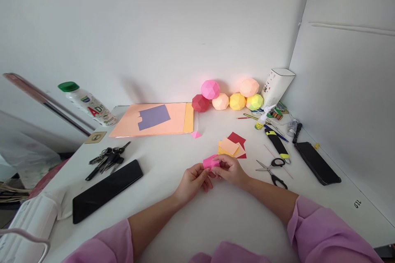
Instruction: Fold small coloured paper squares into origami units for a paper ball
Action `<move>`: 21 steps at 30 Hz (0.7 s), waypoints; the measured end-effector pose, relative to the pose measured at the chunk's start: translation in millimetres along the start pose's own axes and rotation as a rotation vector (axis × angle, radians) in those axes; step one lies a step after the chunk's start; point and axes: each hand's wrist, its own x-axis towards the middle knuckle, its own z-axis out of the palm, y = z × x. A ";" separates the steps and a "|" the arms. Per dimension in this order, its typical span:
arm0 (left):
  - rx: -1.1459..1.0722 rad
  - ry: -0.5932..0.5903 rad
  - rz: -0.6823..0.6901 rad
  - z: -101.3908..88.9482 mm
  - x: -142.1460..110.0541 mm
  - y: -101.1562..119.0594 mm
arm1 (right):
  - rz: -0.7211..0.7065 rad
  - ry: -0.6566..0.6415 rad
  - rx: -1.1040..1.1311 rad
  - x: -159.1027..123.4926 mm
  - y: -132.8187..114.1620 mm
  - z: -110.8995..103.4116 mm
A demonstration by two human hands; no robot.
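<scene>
A small piece of bright pink paper (210, 162) is held between both hands over the middle of the white table. My left hand (194, 179) pinches its lower left side between thumb and fingers. On its right edge, my right hand (231, 169) grips it the same way. Just behind the right hand lie overlapping cut pieces of peach, yellow and dark red paper (237, 136). A little pink folded paper shape (196, 134) sits farther back. Scissors (271, 168) with black handles rest to the right of my right hand, their blades parted.
Several faceted paper balls (210, 89) stand against the wall. Peach sheets (123, 120) bear a purple paper piece (154, 117). Keys (109, 160) and a long black object (108, 191) lie left; a glue bottle (261, 122), utility knife (277, 144) and black phone (317, 163) right.
</scene>
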 end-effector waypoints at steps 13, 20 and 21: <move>-0.083 0.046 -0.001 -1.6 1.1 0.0 | 0.109 -0.111 -0.050 5.1 -8.5 -2.5; -0.083 0.046 -0.008 -1.1 1.5 -1.3 | 0.124 -0.105 -0.039 4.3 -4.7 -3.0; -0.080 0.050 -0.009 -0.8 1.3 -0.7 | 0.125 -0.102 -0.041 4.2 -4.3 -3.0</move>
